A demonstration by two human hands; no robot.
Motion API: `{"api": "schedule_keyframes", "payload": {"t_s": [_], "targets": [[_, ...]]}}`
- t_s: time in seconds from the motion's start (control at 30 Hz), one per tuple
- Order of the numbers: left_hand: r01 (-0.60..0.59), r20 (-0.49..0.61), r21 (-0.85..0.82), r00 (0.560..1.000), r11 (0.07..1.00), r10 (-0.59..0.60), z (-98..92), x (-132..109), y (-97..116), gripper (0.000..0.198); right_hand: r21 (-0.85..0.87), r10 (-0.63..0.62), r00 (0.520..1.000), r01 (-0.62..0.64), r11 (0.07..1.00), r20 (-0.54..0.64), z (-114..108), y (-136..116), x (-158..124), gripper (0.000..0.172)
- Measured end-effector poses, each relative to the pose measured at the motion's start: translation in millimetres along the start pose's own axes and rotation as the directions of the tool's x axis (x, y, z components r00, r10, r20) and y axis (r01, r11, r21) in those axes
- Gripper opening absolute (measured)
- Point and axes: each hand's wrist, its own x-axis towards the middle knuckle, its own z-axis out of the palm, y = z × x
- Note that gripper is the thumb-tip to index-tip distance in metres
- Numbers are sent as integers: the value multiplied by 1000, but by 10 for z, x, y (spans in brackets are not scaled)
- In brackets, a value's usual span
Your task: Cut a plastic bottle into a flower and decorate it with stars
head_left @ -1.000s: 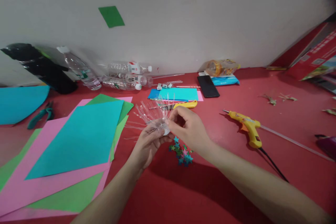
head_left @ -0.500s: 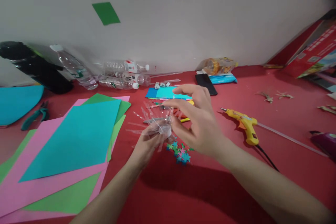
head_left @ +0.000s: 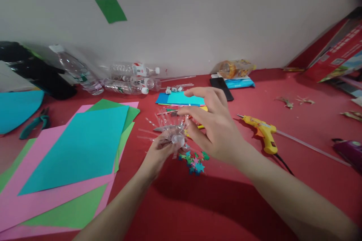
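My left hand (head_left: 160, 150) is closed around the neck of a cut clear plastic bottle top (head_left: 178, 140), whose round end faces me. Thin clear strips fan outward from it like petals. At its right side, my right hand (head_left: 216, 128) has the thumb and index finger curled about one clear plastic strip (head_left: 186, 120), the other fingers bent above. Just below lies a small pile of coloured paper stars (head_left: 195, 162) in blue, green and pink. Behind the strips, a grey pointed tool (head_left: 165, 128) is partly hidden.
Coloured paper sheets (head_left: 79, 147) and teal-handled pliers (head_left: 35, 123) lie left. A yellow glue gun (head_left: 263, 131) with a glue stick and cord is right. Along the wall are plastic bottles (head_left: 124, 86), a black flask (head_left: 36, 71), a phone (head_left: 222, 87) and a blue packet (head_left: 240, 83).
The view has shifted slightly. Both hands stay at the bottle top, with the right thumb and index finger moved a little among the strips.
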Motion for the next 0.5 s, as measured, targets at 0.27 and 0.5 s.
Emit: {"api": "schedule_keyframes", "payload": {"t_s": [0.27,0.5], "targets": [[21,50,-35,999,999,-20,-44,6,-42,24,24,-51,999,51,998,-5,-55,-10,12,14],[53,136,-141,990,989,-33,-75,11,-19,16,6,-74,997,74,997,-10,-136,-26,39,14]]}}
